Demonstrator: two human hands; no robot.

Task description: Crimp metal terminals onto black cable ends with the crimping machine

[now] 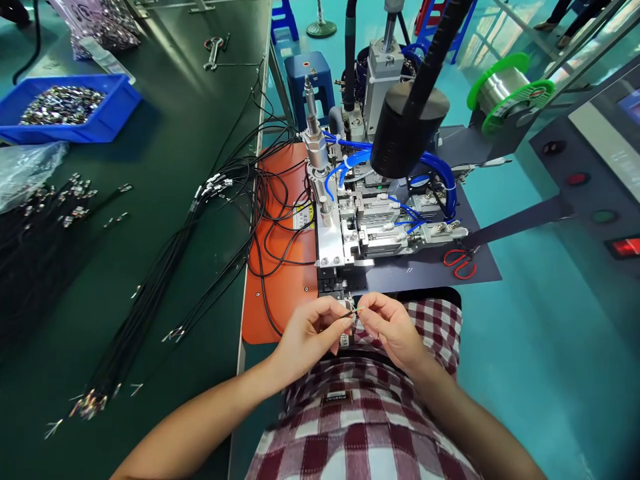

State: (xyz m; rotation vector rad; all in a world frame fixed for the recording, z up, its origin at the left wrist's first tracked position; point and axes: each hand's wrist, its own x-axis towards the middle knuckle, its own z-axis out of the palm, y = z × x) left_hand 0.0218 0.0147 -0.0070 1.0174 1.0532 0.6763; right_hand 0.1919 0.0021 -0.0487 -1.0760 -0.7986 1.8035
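Note:
Just in front of my lap, my left hand (315, 327) pinches a thin black cable (346, 315) between thumb and fingers. Thin coloured wires (357, 310) stick out of its end toward the right. My right hand (393, 328) closes its thumb and forefinger on those wire tips. Both hands are close together, at the near edge of a machine (380, 227) with metal cylinders and blue air tubes. Black cables (273, 220) hang in loops over the orange plate (280, 293) left of the machine.
Bundled black cables (165, 267) lie on the dark green table (185, 133) at left. A blue bin (117, 110) holds small metal parts. A wrench (214, 53) lies farther back. Red-handled scissors (460, 262), a green wire spool (510, 90) and a button panel (590, 180) stand at right.

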